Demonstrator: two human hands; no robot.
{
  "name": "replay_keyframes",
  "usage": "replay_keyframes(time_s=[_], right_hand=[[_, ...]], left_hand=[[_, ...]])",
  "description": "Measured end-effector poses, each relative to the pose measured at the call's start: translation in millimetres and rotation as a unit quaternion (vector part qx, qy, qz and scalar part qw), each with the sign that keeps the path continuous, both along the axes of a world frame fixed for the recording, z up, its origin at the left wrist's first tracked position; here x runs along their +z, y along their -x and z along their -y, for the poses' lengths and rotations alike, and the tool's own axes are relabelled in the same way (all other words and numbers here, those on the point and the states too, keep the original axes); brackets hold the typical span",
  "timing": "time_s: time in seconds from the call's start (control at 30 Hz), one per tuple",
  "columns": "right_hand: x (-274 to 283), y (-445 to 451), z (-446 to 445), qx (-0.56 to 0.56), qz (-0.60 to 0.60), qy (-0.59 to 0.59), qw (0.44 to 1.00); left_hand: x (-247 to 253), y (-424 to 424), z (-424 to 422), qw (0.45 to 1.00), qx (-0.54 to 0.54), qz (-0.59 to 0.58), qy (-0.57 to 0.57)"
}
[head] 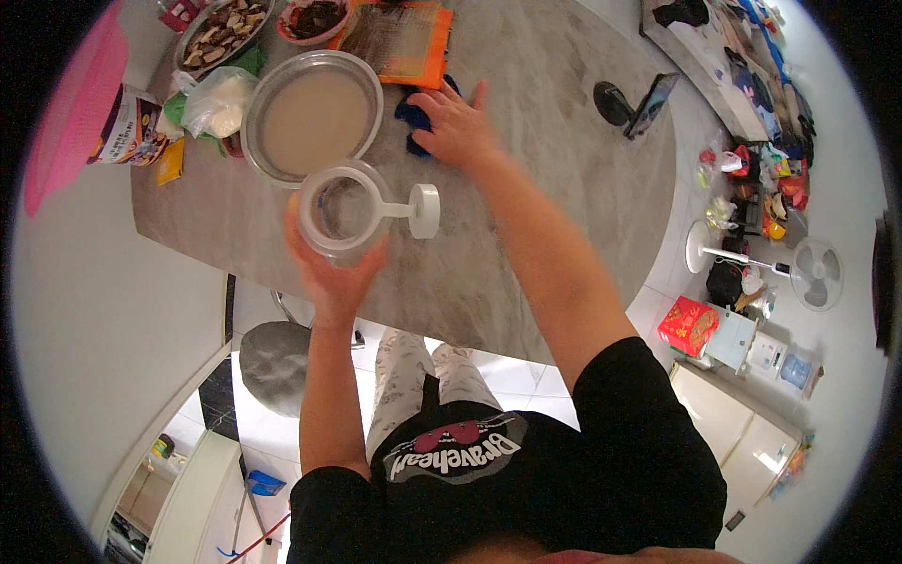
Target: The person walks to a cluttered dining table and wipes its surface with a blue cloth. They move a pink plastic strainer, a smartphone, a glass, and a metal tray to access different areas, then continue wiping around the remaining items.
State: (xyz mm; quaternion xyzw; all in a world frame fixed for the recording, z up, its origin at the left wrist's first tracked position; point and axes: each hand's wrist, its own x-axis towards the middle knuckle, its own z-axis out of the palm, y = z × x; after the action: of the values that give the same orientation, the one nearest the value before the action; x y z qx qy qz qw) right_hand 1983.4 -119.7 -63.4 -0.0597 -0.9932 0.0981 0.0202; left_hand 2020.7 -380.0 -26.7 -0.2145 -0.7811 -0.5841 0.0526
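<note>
My left hand (335, 275) is wrapped around a clear plastic jar (345, 208) near the table's front edge. The jar's top is uncovered, and its white cap (424, 211) hangs out to the right on a strap. Farther up, my right hand (454, 127) lies over a dark blue cloth (412, 116) with its fingers spread. Cloth shows between thumb and forefinger; whether they grip it is unclear. Just beyond the jar stands a round metal basin (375, 120) of cloudy, pale liquid (317, 116).
An orange-edged mat (405, 42), a pink bowl (313, 39) of dark food and a tray (187, 46) of chopped pieces are at the back. Plastic bags (222, 102) sit left of the basin. A phone (652, 106) on a stand is at right. A round stool (275, 366) stands below.
</note>
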Motion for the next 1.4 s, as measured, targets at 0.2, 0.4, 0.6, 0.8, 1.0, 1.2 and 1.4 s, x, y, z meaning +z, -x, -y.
replay_keyframes(time_s=[0.2,0.4,0.6,0.8,1.0,1.2,1.4], right_hand=[[-3.9,-41.8,11.5,0.146,0.05,-0.044,0.987],[-0.9,-151.2,15.3,0.2,0.037,0.046,0.978],[-1.0,-263.0,-66.8,0.135,-0.001,0.089,0.987],[-23.8,-280.7,-197.2,-0.106,-0.094,-0.014,0.99],[-32.1,-271.4,-203.1,-0.059,-0.128,-0.016,0.99],[-4.7,-322.3,-65.9,0.193,-0.093,0.056,0.975],[7.6,-376.9,16.8,0.288,-0.04,0.121,0.949]], left_hand=[[3.1,1.5,-9.0,0.998,-0.033,-0.01,-0.047],[12.8,-6.2,-9.1,0.999,0.0,0.03,-0.024],[-19.3,-66.6,-4.0,0.984,0.147,0.034,0.091],[-43.7,-200.6,-24.9,0.933,0.066,0.027,0.352],[-58.8,-219.7,-29.8,0.947,0.065,0.053,0.311],[-65.3,-213.5,-23.2,0.931,0.073,0.06,0.353],[-55.0,-207.7,-30.8,0.902,0.072,0.097,0.415]])
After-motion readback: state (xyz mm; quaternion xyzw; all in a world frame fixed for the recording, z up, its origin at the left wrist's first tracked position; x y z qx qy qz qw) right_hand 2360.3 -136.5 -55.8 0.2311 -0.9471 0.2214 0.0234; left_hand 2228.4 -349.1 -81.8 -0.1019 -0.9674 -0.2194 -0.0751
